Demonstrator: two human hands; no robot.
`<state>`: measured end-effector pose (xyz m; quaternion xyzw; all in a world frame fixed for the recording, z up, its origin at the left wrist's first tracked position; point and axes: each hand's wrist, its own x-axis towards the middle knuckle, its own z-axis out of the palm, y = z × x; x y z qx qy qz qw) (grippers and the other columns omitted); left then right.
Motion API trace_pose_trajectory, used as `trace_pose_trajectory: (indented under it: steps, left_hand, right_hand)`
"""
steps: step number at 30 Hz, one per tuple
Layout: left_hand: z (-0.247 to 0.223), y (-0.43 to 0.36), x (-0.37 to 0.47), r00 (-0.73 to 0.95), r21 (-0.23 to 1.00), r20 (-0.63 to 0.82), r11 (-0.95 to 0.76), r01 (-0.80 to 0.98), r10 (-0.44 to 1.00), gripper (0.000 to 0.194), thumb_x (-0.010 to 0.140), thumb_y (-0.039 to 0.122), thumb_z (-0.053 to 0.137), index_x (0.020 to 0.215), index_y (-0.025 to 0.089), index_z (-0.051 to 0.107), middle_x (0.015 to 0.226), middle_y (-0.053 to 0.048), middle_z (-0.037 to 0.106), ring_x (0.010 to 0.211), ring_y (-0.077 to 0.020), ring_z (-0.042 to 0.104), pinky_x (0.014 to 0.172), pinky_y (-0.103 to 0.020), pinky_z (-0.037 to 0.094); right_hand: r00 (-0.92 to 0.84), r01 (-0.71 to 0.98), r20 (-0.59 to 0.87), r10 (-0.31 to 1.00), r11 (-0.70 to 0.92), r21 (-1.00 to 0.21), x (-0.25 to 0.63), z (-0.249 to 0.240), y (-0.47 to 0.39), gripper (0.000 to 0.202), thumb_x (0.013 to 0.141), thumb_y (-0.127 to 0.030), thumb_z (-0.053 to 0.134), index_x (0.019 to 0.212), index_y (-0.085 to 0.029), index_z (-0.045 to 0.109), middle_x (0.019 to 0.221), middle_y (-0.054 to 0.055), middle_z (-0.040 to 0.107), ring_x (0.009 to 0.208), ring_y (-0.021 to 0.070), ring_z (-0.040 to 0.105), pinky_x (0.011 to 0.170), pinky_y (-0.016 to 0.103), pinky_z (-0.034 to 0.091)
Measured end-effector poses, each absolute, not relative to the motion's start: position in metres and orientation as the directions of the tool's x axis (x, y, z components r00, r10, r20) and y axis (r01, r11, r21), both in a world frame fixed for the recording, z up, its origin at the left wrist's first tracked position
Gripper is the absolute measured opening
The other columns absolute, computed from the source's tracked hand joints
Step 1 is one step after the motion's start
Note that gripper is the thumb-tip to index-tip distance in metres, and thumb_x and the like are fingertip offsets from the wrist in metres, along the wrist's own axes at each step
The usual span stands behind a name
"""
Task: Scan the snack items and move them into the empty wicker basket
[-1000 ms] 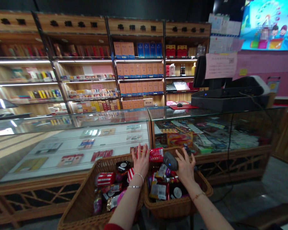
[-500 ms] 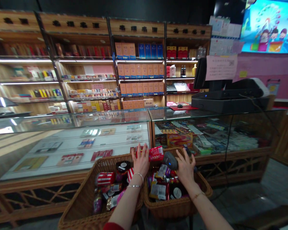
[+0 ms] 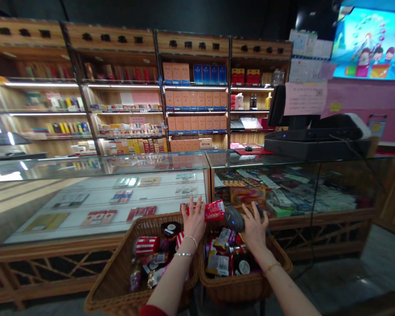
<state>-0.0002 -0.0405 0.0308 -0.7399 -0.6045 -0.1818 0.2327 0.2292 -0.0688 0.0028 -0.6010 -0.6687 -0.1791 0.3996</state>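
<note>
Above the gap between two wicker baskets, my left hand [image 3: 193,224] grips a red packet [image 3: 214,210] with white print, its printed end turned to the right. My right hand [image 3: 255,232] is wrapped around a dark grey barcode scanner [image 3: 234,219], whose head points left at the packet, a short way off. A small blue light shows on the scanner. The left basket [image 3: 110,274] holds a red-and-white striped pack [image 3: 146,245], a purple bottle [image 3: 135,280] and other packs. In the right basket [image 3: 237,289] lie several wrapped packets, one gold with a barcode label [image 3: 219,264].
Behind the baskets runs a glass display counter [image 3: 158,161] with small packs inside. A point-of-sale terminal [image 3: 303,131] stands on its right part, and a cable hangs down the front. Lit shelves [image 3: 195,112] of boxes line the back wall, with a bright screen [image 3: 370,44] at the upper right.
The head view has shifted slightly, so the shelves and counter appear a little lower and to the right. Both hands keep their grips, with packet and scanner almost unmoved.
</note>
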Motion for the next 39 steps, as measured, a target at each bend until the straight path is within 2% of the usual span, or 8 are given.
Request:
trace_pose_trajectory:
  steps: [7, 13, 25, 31, 39]
  left_hand:
    - [0.04, -0.051, -0.01, 0.182, -0.109, 0.551, -0.146, 0.983, 0.814, 0.07, 0.077, 0.025, 0.066, 0.145, 0.027, 0.048, 0.166, -0.005, 0.021, 0.154, -0.0368, 0.004, 0.12, -0.071, 0.002]
    - [0.048, -0.061, -0.023, 0.154, -0.091, 0.555, -0.125, 0.988, 0.818, 0.062, 0.081, 0.028, 0.062, 0.142, 0.025, 0.051, 0.166, -0.006, 0.021, 0.154, -0.0383, 0.005, 0.12, -0.072, 0.003]
    - [0.056, -0.084, -0.053, 0.099, -0.088, 0.555, -0.06, 0.994, 0.826, 0.07, 0.076, 0.03, 0.07, 0.143, 0.026, 0.05, 0.166, -0.01, 0.023, 0.154, -0.0387, 0.004, 0.119, -0.072, 0.002]
    - [0.051, -0.096, -0.073, 0.056, -0.075, 0.522, -0.02, 0.997, 0.851, 0.075, 0.073, 0.033, 0.074, 0.144, 0.027, 0.049, 0.166, -0.009, 0.024, 0.154, -0.0396, 0.002, 0.119, -0.071, 0.0]
    - [0.039, -0.107, -0.106, -0.027, -0.041, 0.49, 0.055, 0.998, 0.871, 0.071, 0.072, 0.034, 0.072, 0.14, 0.028, 0.053, 0.165, -0.01, 0.025, 0.153, -0.0408, 0.006, 0.118, -0.072, 0.001]
  right_hand:
    - [0.027, 0.943, 0.757, 0.653, 0.235, -0.237, 0.216, 0.013, -0.072, 0.037, 0.075, -0.008, 0.05, 0.101, -0.023, 0.072, 0.142, 0.003, 0.059, 0.146, 0.0291, 0.031, 0.116, 0.058, 0.011]
    - [0.0, 0.942, 0.752, 0.659, 0.251, -0.221, 0.201, 0.014, -0.073, 0.041, 0.071, -0.005, 0.05, 0.101, -0.023, 0.072, 0.144, 0.003, 0.058, 0.147, 0.0285, 0.029, 0.117, 0.058, 0.009]
    - [-0.051, 0.929, 0.731, 0.68, 0.302, -0.216, 0.179, 0.026, -0.078, 0.041, 0.074, -0.005, 0.051, 0.104, -0.024, 0.071, 0.145, 0.0, 0.056, 0.148, 0.029, 0.028, 0.118, 0.059, 0.007]
    - [-0.073, 0.915, 0.735, 0.675, 0.338, -0.219, 0.168, 0.027, -0.079, 0.037, 0.075, -0.008, 0.052, 0.103, -0.023, 0.072, 0.143, 0.004, 0.059, 0.146, 0.0308, 0.028, 0.116, 0.06, 0.006]
    - [-0.113, 0.925, 0.722, 0.682, 0.337, -0.174, 0.159, 0.024, -0.08, 0.035, 0.077, -0.009, 0.051, 0.102, -0.022, 0.072, 0.143, 0.005, 0.059, 0.146, 0.0295, 0.028, 0.116, 0.06, 0.006]
